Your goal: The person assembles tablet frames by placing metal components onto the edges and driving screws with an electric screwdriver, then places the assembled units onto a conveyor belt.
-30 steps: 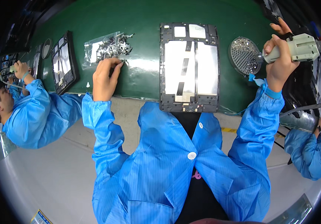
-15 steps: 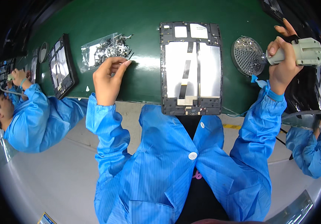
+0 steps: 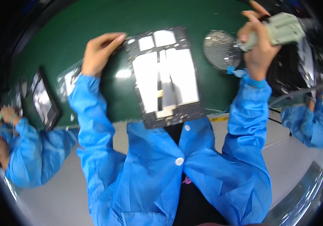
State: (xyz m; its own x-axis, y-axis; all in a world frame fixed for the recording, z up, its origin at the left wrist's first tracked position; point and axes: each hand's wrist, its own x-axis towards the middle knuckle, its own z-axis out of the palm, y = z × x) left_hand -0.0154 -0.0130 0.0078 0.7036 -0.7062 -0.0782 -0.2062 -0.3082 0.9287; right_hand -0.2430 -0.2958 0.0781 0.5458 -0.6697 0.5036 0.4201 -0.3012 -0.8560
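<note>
An opened tablet-like panel [image 3: 186, 79], black-framed with silvery plates and dark strips, lies on the green table in front of me, its near end over the edge. My left hand [image 3: 98, 52] is at its far left corner, thumb and forefinger pinched together. Blur hides what lies between those fingertips. My right hand [image 3: 259, 47] is wrapped round a pale green power tool [image 3: 286, 31], held sideways with a finger or two lifted. The tool's nose points at a round dish [image 3: 221, 51] of small metallic pieces, beside the panel; I cannot tell whether they touch.
A clear bag [image 3: 68, 81] of small parts lies left, partly behind my left forearm. Another dark panel [image 3: 45, 100] stands farther left, near a co-worker's blue sleeve [image 3: 37, 150]. Dark glossy sheets [image 3: 291, 71] lie at right, with a cable [image 3: 300, 92] and another person's sleeve [image 3: 308, 122].
My left hand has gone from beside the parts bag, where it pinched a thin dark strip, to the panel's corner. The whole view has turned and blurred. My right hand still grips the tool.
</note>
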